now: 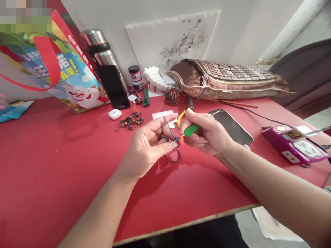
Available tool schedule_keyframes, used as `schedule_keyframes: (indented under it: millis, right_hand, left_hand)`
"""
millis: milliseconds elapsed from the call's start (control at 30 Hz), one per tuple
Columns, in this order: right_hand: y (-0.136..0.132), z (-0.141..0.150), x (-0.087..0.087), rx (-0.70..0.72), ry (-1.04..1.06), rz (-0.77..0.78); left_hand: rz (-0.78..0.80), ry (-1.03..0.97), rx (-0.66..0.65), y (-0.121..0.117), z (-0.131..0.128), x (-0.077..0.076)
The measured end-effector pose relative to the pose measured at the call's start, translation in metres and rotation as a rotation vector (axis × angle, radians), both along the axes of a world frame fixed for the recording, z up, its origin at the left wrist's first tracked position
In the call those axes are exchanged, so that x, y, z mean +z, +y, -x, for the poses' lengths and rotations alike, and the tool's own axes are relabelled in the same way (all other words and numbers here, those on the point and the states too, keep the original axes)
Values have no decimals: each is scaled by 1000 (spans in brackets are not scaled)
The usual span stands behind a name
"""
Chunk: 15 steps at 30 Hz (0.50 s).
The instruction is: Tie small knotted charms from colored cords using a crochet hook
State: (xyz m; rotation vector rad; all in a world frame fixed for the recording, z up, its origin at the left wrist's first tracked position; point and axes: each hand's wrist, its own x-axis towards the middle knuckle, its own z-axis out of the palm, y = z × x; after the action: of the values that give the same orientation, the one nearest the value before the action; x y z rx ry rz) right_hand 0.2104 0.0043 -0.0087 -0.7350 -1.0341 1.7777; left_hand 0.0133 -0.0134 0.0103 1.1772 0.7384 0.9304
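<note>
My right hand [207, 132] grips a crochet hook [191, 130] by its green handle, with a thin metal end poking out past the fingers on the other side. Between thumb and fingers, my left hand [152, 141] pinches a small multicoloured piece of crochet [180, 140]. The hook's metal shaft runs through or against this piece; which one I cannot tell. A dark blue strand of yarn [169, 126] stretches from the raised left index finger down to the piece. Loose yarn loops [173, 160] hang below it. The multicoloured yarn ball [171, 96] lies behind the hands.
Behind are a finished-looking crocheted strip [131, 120], an earbud case [115, 113], an upright phone [113, 86], a steel flask [106, 51] and a gift bag [74, 79]. To the right lie a tablet [232, 125], a purple power strip [294, 146] and a brown cushion [232, 79]. The red table's [186, 224] edge is near me.
</note>
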Motion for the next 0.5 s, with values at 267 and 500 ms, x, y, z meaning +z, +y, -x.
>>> schedule_keyframes:
  millis: [267, 500]
  right_hand:
    - [4, -6, 4, -26, -47, -15]
    - [6, -10, 7, -86, -73, -44]
  left_hand:
    - [-43, 74, 5, -2, -2, 5]
    - [-57, 131, 11, -2, -1, 5]
